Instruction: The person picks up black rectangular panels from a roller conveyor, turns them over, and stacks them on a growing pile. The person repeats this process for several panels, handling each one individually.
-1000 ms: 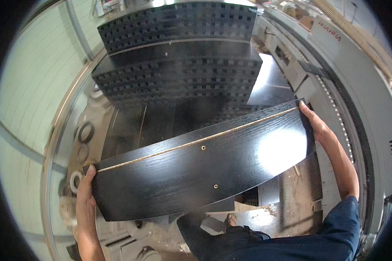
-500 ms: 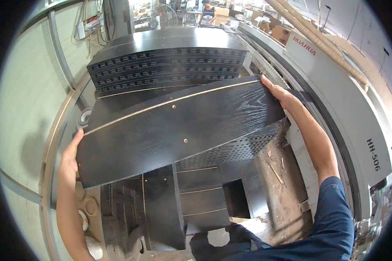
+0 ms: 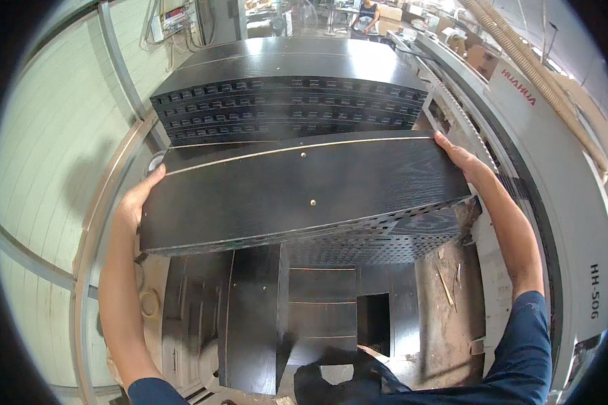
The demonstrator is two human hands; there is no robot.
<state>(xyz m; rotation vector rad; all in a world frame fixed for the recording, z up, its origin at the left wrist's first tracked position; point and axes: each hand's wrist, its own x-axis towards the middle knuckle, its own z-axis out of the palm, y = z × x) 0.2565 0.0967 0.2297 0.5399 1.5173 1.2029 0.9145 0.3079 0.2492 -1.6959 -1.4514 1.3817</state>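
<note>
Between my two hands is a long black wood-grain panel (image 3: 243,202) with a pale line near its far edge and two small brass-coloured dots in its face. My left hand (image 3: 140,197) grips its left end, thumb on top. At the opposite end, my right hand (image 3: 456,154) has its thumb over the far right corner. The fingers of both hands are partly hidden at the panel's ends. It lies over or just above a stack of similar panels with slotted edges (image 3: 378,246); whether they touch I cannot tell.
Beyond stands a taller stack of black panels (image 3: 284,64) with notched edges. Nearer my body are more black panels (image 3: 253,317). A long white machine (image 3: 554,175) with a ribbed hose (image 3: 534,54) runs along the right, and a pale green wall (image 3: 54,175) bounds the left. Another person (image 3: 367,15) is far off.
The panel has turned closer to level, its left end moving farther away and its right end slightly nearer. Both hands keep their hold. The view has shifted a little to the left.
</note>
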